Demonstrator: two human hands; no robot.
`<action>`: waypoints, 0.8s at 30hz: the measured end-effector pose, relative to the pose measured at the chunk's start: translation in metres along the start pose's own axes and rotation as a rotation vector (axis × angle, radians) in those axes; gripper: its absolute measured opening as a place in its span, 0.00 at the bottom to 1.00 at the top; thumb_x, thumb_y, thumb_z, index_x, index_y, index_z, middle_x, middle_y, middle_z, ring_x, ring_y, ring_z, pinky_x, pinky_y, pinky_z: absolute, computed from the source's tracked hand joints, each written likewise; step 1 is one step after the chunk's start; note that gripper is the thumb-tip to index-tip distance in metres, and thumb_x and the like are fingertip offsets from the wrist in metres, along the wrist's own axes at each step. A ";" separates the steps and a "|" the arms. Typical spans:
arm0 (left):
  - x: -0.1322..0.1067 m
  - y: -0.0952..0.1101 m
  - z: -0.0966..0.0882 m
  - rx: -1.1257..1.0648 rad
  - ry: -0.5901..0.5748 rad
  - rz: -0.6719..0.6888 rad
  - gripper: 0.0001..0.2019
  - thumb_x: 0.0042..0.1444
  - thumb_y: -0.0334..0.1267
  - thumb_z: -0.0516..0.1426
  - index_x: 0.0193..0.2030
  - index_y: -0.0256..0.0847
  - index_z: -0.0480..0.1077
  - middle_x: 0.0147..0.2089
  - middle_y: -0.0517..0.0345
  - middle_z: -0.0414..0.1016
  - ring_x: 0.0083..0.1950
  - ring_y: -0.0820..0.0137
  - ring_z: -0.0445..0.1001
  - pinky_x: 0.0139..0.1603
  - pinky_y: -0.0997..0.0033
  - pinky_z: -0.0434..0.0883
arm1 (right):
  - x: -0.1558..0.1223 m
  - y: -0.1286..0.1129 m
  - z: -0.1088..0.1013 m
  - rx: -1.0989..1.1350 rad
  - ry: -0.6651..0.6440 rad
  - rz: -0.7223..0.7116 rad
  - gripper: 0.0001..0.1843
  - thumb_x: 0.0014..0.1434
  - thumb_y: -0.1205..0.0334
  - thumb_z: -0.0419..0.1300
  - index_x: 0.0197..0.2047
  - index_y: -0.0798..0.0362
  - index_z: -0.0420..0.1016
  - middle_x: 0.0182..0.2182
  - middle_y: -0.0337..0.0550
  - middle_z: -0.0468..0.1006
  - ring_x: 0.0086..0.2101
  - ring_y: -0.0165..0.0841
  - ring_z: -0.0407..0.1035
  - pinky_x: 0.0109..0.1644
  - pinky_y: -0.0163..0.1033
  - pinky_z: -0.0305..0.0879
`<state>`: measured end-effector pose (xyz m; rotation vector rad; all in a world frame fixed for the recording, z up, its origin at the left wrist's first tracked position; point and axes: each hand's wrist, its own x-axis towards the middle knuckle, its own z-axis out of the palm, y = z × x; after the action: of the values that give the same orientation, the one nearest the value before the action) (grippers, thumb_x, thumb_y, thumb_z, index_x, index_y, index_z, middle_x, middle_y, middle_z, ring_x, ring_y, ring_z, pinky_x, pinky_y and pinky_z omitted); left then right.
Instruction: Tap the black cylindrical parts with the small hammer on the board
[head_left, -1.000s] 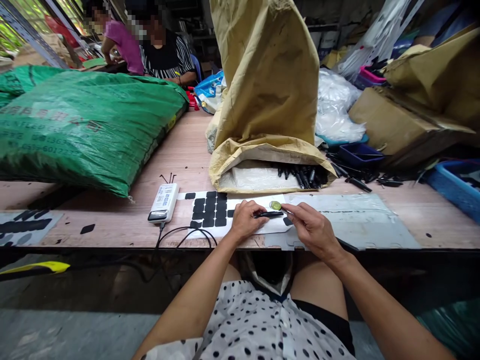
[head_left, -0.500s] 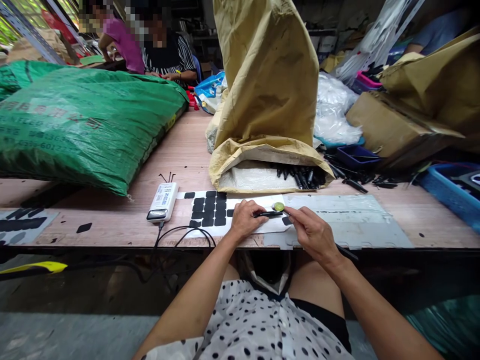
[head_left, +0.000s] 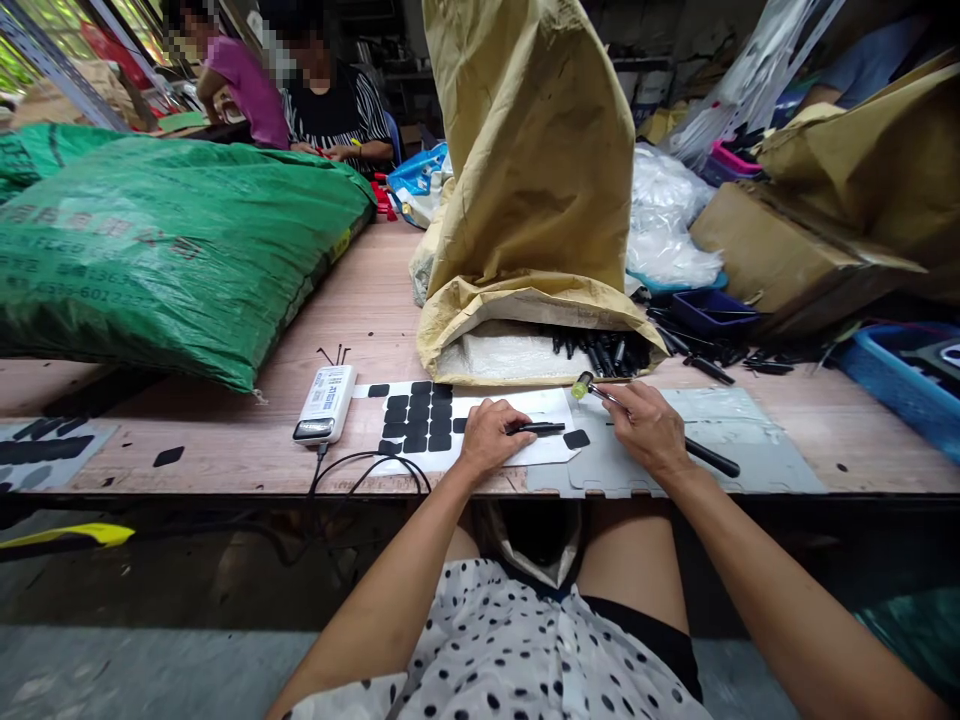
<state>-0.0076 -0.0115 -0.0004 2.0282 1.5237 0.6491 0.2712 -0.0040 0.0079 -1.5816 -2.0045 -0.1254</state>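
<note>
My left hand (head_left: 493,434) is closed on a slim black pen-like piece (head_left: 546,428), pressed low over a white sheet (head_left: 517,400). My right hand (head_left: 646,425) grips a small hammer (head_left: 712,458) by its shaft. The hammer's yellow-green head (head_left: 582,385) is raised to the right of the black piece, apart from it, and its black handle sticks out behind my wrist. Black rounded-square pads (head_left: 418,416) lie in rows on the sheet left of my left hand. One loose pad (head_left: 576,440) sits at the sheet's right end, between my hands.
An open brown paper sack (head_left: 525,200) stands ahead, black pen-like parts (head_left: 606,352) at its mouth. A white power bank (head_left: 325,404) with a cable and a green sack (head_left: 165,250) are on the left. Right are a blue basket (head_left: 900,385) and a carton (head_left: 787,255). Two people work opposite.
My right hand has moved right and up, lifting the hammer head off the black piece. The hammer handle now shows beyond my wrist. My left hand has stayed in place.
</note>
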 end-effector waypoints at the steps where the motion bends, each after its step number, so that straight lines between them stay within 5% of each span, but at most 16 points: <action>1: 0.000 0.000 0.000 -0.004 0.000 -0.002 0.10 0.56 0.46 0.69 0.44 0.49 0.83 0.42 0.60 0.80 0.49 0.61 0.72 0.55 0.59 0.63 | 0.000 0.005 0.006 -0.029 -0.001 -0.014 0.17 0.67 0.60 0.56 0.54 0.46 0.81 0.39 0.44 0.79 0.43 0.39 0.70 0.48 0.41 0.65; 6: -0.001 0.001 -0.001 -0.021 0.002 0.002 0.11 0.55 0.46 0.69 0.44 0.49 0.83 0.41 0.60 0.80 0.49 0.62 0.72 0.55 0.59 0.63 | -0.007 0.018 0.024 -0.093 0.018 -0.051 0.16 0.68 0.60 0.56 0.54 0.48 0.81 0.38 0.45 0.78 0.41 0.39 0.68 0.47 0.42 0.62; 18: -0.003 0.005 -0.007 0.003 -0.003 0.041 0.09 0.57 0.43 0.68 0.43 0.46 0.82 0.41 0.58 0.80 0.49 0.61 0.72 0.56 0.57 0.63 | -0.007 0.017 0.025 -0.117 -0.010 -0.025 0.17 0.68 0.58 0.55 0.54 0.48 0.80 0.39 0.45 0.76 0.40 0.38 0.66 0.44 0.41 0.58; 21: -0.022 0.023 -0.016 -0.045 -0.031 0.142 0.09 0.57 0.43 0.67 0.42 0.44 0.81 0.41 0.56 0.81 0.48 0.61 0.72 0.53 0.60 0.66 | -0.006 0.016 0.025 -0.121 -0.022 -0.009 0.16 0.67 0.58 0.55 0.52 0.49 0.80 0.38 0.45 0.75 0.40 0.38 0.65 0.43 0.41 0.58; 24: -0.059 0.045 -0.017 -0.177 -0.183 0.216 0.08 0.61 0.41 0.64 0.45 0.44 0.80 0.41 0.58 0.82 0.42 0.67 0.76 0.45 0.68 0.68 | -0.006 0.016 0.026 -0.134 -0.021 -0.004 0.15 0.67 0.58 0.55 0.51 0.49 0.80 0.38 0.45 0.74 0.40 0.38 0.64 0.43 0.42 0.57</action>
<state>-0.0009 -0.0770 0.0379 2.0689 1.1141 0.6357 0.2768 0.0062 -0.0205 -1.6681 -2.0525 -0.2507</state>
